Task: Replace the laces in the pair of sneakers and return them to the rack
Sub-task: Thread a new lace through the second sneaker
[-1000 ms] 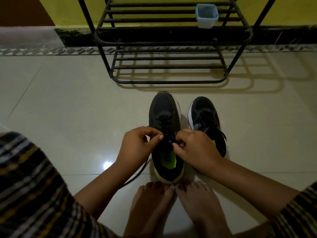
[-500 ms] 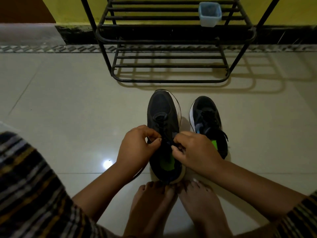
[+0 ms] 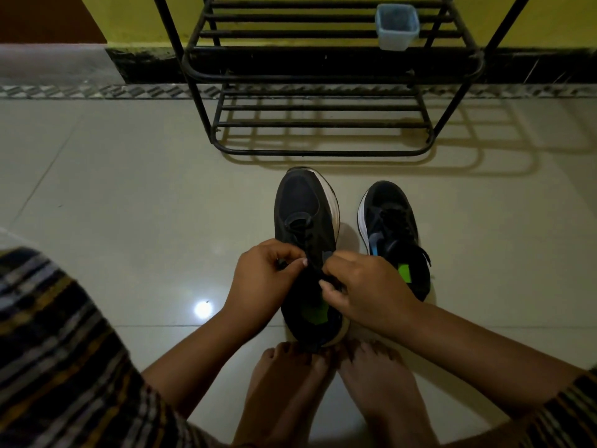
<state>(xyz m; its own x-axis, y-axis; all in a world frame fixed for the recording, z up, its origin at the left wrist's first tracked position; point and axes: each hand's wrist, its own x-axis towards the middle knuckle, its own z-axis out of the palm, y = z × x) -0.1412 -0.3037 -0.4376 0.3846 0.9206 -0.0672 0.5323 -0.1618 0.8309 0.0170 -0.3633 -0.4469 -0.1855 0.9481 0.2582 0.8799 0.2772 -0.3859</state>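
Two sneakers stand on the tiled floor (image 3: 129,195) at centre frame in the head view, toes toward the black rack (image 3: 323,72) at the top. Both hands work over the left sneaker (image 3: 300,202): the left hand (image 3: 258,282) pinches what looks like the dark lace at thumb and forefinger, and the right hand (image 3: 365,289) curls round the lace near the tongue. The lace itself is too dark to trace. The right sneaker (image 3: 387,215), right of centre, appears already laced. A pale tub (image 3: 397,25) sits on the rack's shelf, upper right. To lace well, I judge each end should be pulled snug and even before the next eyelet, with the shoe braced against the bare feet (image 3: 323,383).
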